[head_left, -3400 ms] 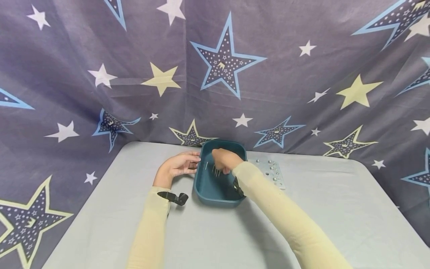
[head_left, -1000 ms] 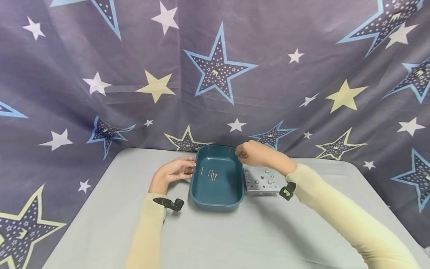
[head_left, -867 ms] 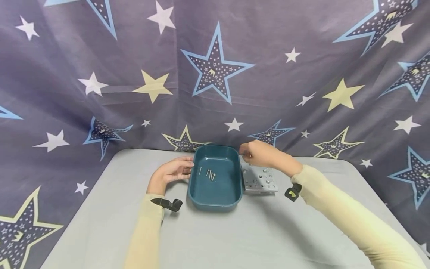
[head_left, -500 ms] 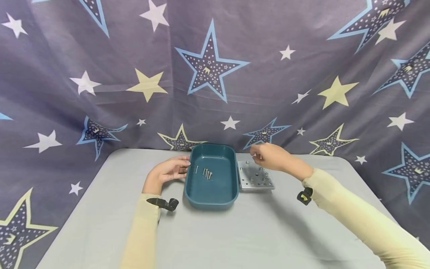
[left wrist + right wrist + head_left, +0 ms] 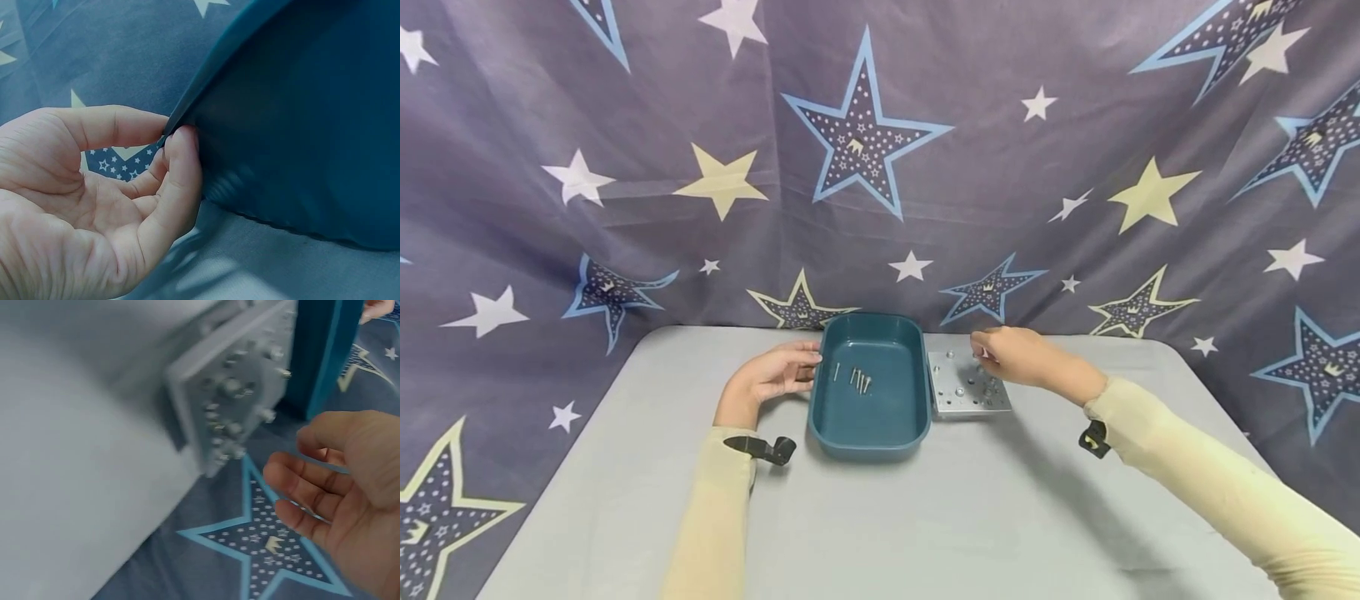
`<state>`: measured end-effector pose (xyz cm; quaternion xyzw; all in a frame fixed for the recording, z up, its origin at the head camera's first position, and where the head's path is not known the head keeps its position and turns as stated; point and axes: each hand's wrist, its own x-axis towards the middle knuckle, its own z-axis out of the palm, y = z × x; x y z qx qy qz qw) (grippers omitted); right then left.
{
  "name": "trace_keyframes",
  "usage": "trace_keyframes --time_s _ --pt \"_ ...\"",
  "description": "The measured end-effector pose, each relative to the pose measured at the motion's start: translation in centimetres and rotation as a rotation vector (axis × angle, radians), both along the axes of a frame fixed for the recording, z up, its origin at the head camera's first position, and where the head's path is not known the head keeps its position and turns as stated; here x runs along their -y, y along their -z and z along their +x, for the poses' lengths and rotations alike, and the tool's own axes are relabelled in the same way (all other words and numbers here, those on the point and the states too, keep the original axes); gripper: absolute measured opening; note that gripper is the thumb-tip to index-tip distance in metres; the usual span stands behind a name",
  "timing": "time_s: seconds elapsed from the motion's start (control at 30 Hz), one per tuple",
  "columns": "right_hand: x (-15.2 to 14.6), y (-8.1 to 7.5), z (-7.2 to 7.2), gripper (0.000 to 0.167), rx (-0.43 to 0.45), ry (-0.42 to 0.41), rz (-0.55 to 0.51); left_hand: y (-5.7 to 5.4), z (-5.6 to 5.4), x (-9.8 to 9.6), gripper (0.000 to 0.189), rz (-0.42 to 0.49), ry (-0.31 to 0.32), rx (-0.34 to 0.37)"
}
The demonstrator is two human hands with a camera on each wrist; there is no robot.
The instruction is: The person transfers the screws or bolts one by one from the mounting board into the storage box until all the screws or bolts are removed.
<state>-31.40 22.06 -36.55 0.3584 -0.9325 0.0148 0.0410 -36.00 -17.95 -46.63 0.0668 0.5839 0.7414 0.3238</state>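
A deep teal tray [image 5: 870,450] stands on the table, with several small screws [image 5: 859,381] lying in it. My left hand [image 5: 775,372] is at its left side. In the left wrist view the thumb and a finger pinch the tray's rim [image 5: 215,59]. To the right of the tray lies a silver metal plate [image 5: 970,408], its face dotted with holes and shiny screw heads [image 5: 231,387]. My right hand [image 5: 1018,358] is over the plate's far right corner. Its fingers [image 5: 300,481] are loosely bent, thumb apart from them, and no object shows between them.
A pale grey cloth covers the table [image 5: 865,525]. Behind it hangs a dark curtain [image 5: 1000,167] printed with stars, close to the far ends of tray and plate. Black straps with small devices [image 5: 767,450] sit on both wrists.
My right hand has come out of the tray and moved right, across the plate to its far right corner. The left hand stays at the tray. The head view has shifted slightly.
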Motion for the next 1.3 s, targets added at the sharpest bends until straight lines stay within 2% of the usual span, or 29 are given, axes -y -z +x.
trace_keyframes --time_s 0.13,0.37,0.6,0.83,1.3 --pt "-1.0 1.1 0.0 0.012 0.012 -0.032 0.013 -0.1 0.0 0.0 0.035 0.0 -0.002 0.001" --pt "-1.7 2.3 -0.1 0.017 0.026 -0.009 0.053 -0.1 -0.2 -0.1 0.029 -0.004 -0.006 0.012" --pt "-2.2 3.0 -0.1 0.041 -0.091 -0.033 0.125 0.0 -0.4 0.0 0.026 0.002 -0.006 0.007" --pt "-2.7 3.9 -0.2 0.028 -0.171 -0.08 0.137 0.0 -0.2 -0.1 0.03 -0.002 -0.008 0.013" --pt "-2.7 4.2 -0.4 0.031 -0.241 -0.175 0.142 0.0 0.0 0.1 0.026 -0.018 -0.018 -0.004"
